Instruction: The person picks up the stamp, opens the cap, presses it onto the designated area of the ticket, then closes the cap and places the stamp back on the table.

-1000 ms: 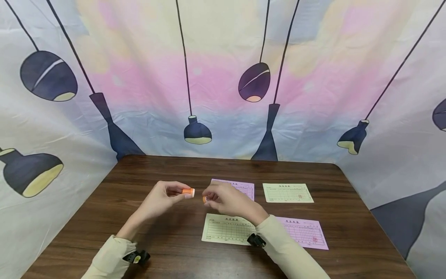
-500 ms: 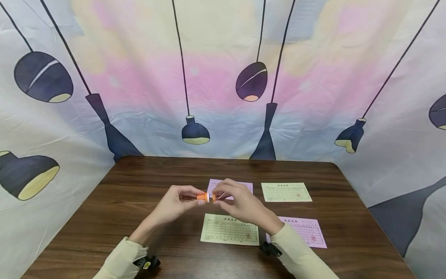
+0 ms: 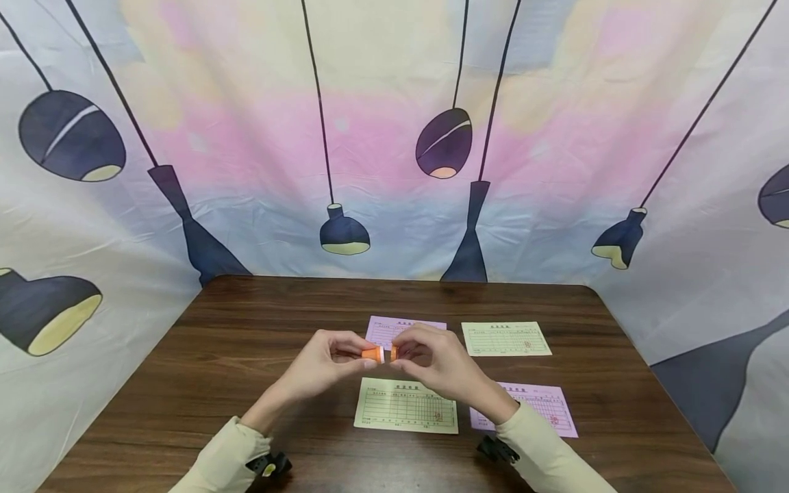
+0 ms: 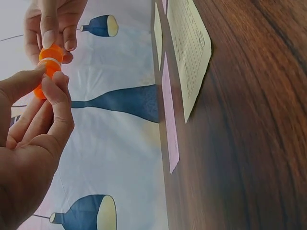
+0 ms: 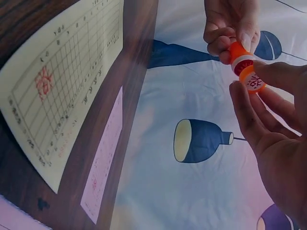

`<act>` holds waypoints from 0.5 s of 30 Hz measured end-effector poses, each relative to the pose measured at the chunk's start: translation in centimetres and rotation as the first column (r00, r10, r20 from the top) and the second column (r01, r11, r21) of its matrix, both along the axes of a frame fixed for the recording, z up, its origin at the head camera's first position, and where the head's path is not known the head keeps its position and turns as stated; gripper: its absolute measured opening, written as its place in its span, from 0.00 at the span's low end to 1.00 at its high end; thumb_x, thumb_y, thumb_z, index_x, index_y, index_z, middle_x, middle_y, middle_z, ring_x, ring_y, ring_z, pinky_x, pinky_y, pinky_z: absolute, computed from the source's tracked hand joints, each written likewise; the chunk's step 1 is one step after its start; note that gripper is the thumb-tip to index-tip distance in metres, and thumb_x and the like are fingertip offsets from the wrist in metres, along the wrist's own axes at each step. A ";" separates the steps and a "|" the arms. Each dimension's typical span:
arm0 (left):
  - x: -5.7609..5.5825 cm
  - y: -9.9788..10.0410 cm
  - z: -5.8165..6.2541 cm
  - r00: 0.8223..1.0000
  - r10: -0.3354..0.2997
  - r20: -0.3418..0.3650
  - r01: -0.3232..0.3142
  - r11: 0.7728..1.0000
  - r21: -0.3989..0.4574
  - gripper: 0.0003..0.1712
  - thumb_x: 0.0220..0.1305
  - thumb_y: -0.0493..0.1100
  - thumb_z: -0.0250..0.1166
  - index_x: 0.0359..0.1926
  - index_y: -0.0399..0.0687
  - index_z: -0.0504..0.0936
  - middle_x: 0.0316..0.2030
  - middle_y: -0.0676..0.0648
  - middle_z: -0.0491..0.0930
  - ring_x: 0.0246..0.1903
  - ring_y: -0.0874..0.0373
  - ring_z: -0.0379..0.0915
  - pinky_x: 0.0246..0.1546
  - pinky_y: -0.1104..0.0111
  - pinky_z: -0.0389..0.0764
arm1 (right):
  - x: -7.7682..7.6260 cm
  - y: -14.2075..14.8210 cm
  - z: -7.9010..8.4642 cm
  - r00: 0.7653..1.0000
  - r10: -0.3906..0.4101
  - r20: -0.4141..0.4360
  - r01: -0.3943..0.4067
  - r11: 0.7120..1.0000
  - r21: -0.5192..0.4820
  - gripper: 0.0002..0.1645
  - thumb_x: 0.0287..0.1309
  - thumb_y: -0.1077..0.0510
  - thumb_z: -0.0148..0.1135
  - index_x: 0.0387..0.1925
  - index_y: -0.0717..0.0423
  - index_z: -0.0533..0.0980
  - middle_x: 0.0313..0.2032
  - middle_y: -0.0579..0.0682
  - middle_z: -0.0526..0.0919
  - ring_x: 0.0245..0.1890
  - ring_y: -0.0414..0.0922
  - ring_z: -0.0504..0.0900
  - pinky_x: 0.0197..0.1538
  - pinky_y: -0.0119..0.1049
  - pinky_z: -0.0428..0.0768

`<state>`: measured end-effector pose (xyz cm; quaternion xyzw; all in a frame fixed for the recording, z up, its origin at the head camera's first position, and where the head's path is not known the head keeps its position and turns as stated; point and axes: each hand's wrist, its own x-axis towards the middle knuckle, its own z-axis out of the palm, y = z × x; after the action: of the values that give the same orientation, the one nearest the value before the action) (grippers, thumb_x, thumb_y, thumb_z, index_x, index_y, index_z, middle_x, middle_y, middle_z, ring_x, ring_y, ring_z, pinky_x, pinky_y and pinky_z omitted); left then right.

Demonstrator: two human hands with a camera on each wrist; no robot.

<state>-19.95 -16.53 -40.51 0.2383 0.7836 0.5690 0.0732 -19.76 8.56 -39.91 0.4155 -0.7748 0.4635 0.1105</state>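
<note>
In the head view my left hand (image 3: 329, 357) pinches a small orange stamp (image 3: 372, 354) with a white collar between thumb and fingers. Its red stamping face (image 5: 243, 66) shows in the right wrist view, turned towards my other hand. My right hand (image 3: 440, 361) pinches the round orange cap (image 3: 394, 353), whose white disc (image 5: 254, 82) bears a red character. A narrow gap separates stamp and cap in the head view; they overlap in both wrist views. Both are held above the table, over the space between the far pink slip (image 3: 382, 327) and the near yellow slip (image 3: 401, 411).
On the dark wooden table (image 3: 277, 308) lie a far yellow slip (image 3: 505, 339) and a near pink slip (image 3: 539, 404), the latter partly behind my right forearm. Red marks show on three slips. A cloth backdrop (image 3: 394, 137) with printed lamps hangs behind the table.
My left hand has brought the stamp rightwards, close to the cap. My right hand has also shifted right, and the near yellow slip's red mark has come into view.
</note>
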 end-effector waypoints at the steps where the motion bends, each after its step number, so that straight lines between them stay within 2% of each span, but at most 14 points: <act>1: 0.0 0.1 0.0 1.000 -0.007 -0.007 0.007 1.000 0.003 0.15 0.58 0.47 0.73 0.45 0.46 0.86 0.40 0.43 0.88 0.39 0.53 0.87 0.41 0.64 0.86 | 0.1 0.1 0.0 1.000 0.000 0.011 0.000 1.000 -0.009 0.14 0.56 0.62 0.70 0.44 0.52 0.80 0.39 0.47 0.85 0.37 0.40 0.87 0.42 0.29 0.84; 8: 0.1 0.4 -0.1 1.000 -0.015 0.010 0.015 1.000 0.026 0.14 0.58 0.47 0.73 0.44 0.48 0.86 0.40 0.42 0.88 0.37 0.54 0.87 0.41 0.62 0.86 | 0.3 0.3 -0.3 0.997 0.010 0.081 -0.008 1.000 -0.029 0.14 0.54 0.64 0.71 0.43 0.56 0.80 0.40 0.53 0.86 0.37 0.44 0.87 0.43 0.31 0.85; 12: 0.1 0.6 -0.3 0.999 -0.042 0.020 0.041 0.998 0.044 0.15 0.58 0.46 0.73 0.45 0.47 0.86 0.41 0.39 0.87 0.39 0.49 0.87 0.41 0.65 0.86 | 0.3 0.3 -0.6 0.994 0.031 0.101 -0.027 0.999 -0.043 0.13 0.54 0.68 0.70 0.43 0.62 0.80 0.39 0.58 0.85 0.37 0.47 0.88 0.42 0.34 0.86; 15: 0.1 0.7 -0.4 0.998 -0.057 0.026 0.055 0.997 0.054 0.15 0.58 0.46 0.73 0.45 0.46 0.86 0.41 0.39 0.87 0.40 0.44 0.86 0.41 0.67 0.85 | 0.4 0.2 -0.5 0.993 0.047 0.110 -0.042 0.998 -0.048 0.13 0.55 0.67 0.70 0.43 0.62 0.80 0.40 0.59 0.85 0.37 0.46 0.88 0.43 0.34 0.86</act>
<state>-19.86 -15.84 -40.89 0.2544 0.7602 0.5905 0.0935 -19.37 8.80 -40.46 0.4037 -0.7596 0.5056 0.0663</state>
